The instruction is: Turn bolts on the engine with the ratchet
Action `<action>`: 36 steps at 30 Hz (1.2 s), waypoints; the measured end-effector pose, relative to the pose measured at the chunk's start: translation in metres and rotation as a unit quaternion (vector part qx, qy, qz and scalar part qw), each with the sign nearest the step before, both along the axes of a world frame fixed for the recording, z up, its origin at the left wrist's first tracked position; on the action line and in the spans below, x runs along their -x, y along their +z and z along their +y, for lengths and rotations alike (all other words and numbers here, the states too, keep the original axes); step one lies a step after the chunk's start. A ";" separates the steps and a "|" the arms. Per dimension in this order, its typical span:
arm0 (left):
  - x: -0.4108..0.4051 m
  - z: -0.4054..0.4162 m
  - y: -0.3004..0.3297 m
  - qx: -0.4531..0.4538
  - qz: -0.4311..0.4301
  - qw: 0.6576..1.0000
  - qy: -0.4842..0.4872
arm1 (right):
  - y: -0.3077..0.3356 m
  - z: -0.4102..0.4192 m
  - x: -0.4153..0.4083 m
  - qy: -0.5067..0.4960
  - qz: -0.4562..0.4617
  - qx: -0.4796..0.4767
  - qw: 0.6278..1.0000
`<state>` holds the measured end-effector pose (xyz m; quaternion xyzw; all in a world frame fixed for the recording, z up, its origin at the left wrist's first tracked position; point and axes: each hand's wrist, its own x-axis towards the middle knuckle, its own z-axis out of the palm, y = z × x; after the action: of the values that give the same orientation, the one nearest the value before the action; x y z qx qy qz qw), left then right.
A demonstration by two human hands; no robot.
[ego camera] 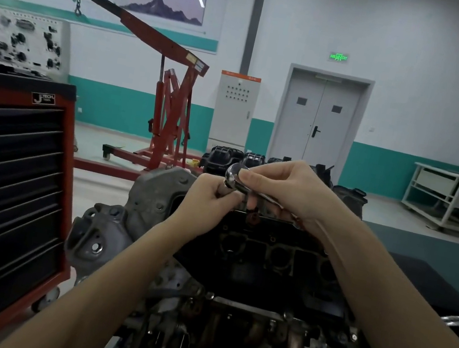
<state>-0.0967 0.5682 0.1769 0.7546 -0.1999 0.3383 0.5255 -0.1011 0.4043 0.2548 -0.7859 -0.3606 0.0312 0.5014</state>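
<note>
A car engine (251,269) stands in front of me, its dark top face showing several ports. Above its far edge my right hand (284,186) grips a chrome ratchet wrench (235,176), fingers curled over the head and handle. My left hand (205,200) is just below the ratchet head, its fingers pinching the small part under the head; what that part is I cannot make out. Both hands are held close together over the engine's far left corner.
A red and black tool cabinet (3,195) stands at my left. A red engine hoist (172,108) is behind it on the floor. A black intake manifold (225,157) lies beyond the engine. A grey double door (319,119) and a white rack (457,198) are at the back right.
</note>
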 end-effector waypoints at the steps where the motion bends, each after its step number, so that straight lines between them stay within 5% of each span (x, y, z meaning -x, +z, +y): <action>1: 0.000 0.001 0.003 0.004 0.017 1.000 -0.017 | 0.002 0.001 0.000 -0.003 0.000 0.001 1.000; 8: 0.004 0.017 0.028 -0.028 0.110 0.985 -0.129 | 0.014 0.010 0.000 -0.002 -0.014 0.020 1.000; 16: -0.010 0.010 0.023 0.014 -0.042 0.999 -0.021 | 0.013 0.019 -0.007 -0.005 0.008 0.023 1.000; 25: -0.009 0.022 0.013 0.012 -0.082 0.996 -0.015 | 0.006 0.027 -0.021 0.090 0.157 0.011 0.983; 31: -0.011 0.028 0.002 0.039 -0.092 0.995 0.001 | -0.004 0.035 -0.019 0.076 0.145 0.016 0.986; 36: -0.016 0.029 -0.004 0.074 -0.071 0.995 0.020 | -0.008 0.042 -0.013 0.026 0.013 0.031 0.999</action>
<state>-0.0804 0.5970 0.1731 0.6913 -0.1959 0.4151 0.5580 -0.0886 0.4460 0.2471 -0.7906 -0.3738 0.0652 0.4806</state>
